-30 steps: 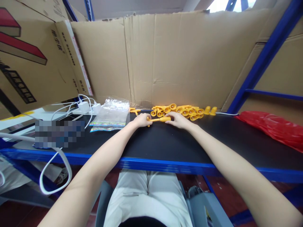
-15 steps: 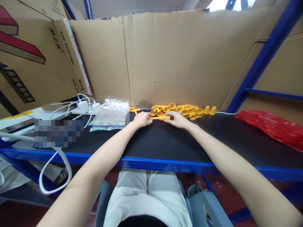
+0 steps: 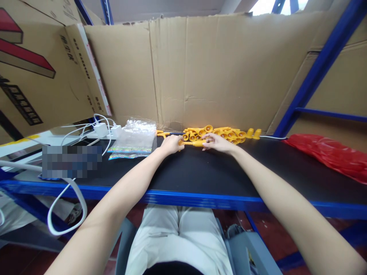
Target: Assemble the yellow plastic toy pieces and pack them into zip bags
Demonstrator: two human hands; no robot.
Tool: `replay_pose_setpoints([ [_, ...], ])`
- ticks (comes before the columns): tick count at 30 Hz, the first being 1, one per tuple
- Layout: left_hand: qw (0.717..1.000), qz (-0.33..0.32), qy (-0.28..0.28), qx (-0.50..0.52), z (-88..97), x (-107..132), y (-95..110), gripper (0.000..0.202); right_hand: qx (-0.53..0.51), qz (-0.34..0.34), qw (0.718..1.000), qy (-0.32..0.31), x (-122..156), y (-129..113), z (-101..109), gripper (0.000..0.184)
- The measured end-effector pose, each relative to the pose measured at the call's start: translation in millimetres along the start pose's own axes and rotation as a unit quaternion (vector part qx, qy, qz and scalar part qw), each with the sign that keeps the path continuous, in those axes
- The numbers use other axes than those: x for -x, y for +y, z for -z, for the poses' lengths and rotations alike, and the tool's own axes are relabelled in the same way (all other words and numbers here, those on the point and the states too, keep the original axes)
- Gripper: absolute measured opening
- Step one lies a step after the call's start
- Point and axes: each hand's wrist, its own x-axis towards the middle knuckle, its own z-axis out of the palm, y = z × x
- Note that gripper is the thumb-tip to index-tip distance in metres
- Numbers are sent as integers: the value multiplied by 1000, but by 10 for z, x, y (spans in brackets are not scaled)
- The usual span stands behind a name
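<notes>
Both my hands rest far out on the black shelf top [image 3: 200, 172]. My left hand [image 3: 171, 144] is closed round the left end of a long yellow plastic piece [image 3: 192, 143]. My right hand [image 3: 217, 142] grips its right end with pinched fingers. The piece lies level between them, just in front of a heap of several yellow trumpet-shaped parts [image 3: 226, 134] against the cardboard wall [image 3: 206, 72]. One loose yellow part [image 3: 162, 133] lies to the left of the heap.
Clear plastic bags [image 3: 134, 139] with glittery strips lie left of my hands. White chargers and cables [image 3: 100, 131] sit further left. A red plastic bag [image 3: 332, 154] lies at the right. A blue shelf post [image 3: 315, 74] rises at the right.
My hands and the yellow piece have shifted slightly toward the heap. My right hand has slid a little along the piece, its fingers more stretched.
</notes>
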Motion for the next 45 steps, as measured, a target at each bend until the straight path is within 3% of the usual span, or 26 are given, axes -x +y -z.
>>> replay_pose_setpoints([
  [3, 1000, -9, 12, 6, 2, 11, 16, 33, -26, -34, 999, -2, -7, -28, -21, 25],
  [9, 1000, -1, 12, 7, -2, 15, 27, 32, 8, -58, 998, 14, -45, -13, -62, 36],
  [15, 1000, 4, 13, 11, -25, 11, 14, 32, -63, -37, 994, -76, 9, 45, 27, 42],
  [18, 1000, 4, 17, 7, -16, 23, 26, 31, -64, -32, 994, -88, 20, 43, 30, 32],
  [24, 1000, -5, 22, 12, -21, 33, 25, 32, -42, -87, 994, -55, 29, -46, -24, 54],
  [33, 999, -11, 35, 14, -12, 29, 51, 32, -56, -104, 993, -29, -12, 25, -13, 52],
  [36, 999, 6, 31, 31, -14, 16, 53, 33, -47, -71, 996, -16, -2, 18, -15, 44],
  [39, 998, 9, 26, 57, -28, 2, 55, 32, 35, 20, 999, 13, 0, -13, -60, 45],
  [42, 995, 12, 26, 91, -40, -5, 63, 32, 171, 123, 975, 64, -2, -60, -137, 38],
  [45, 993, 21, 32, 111, -31, 4, 91, 32, 236, 140, 954, 124, -1, -104, -195, 36],
])
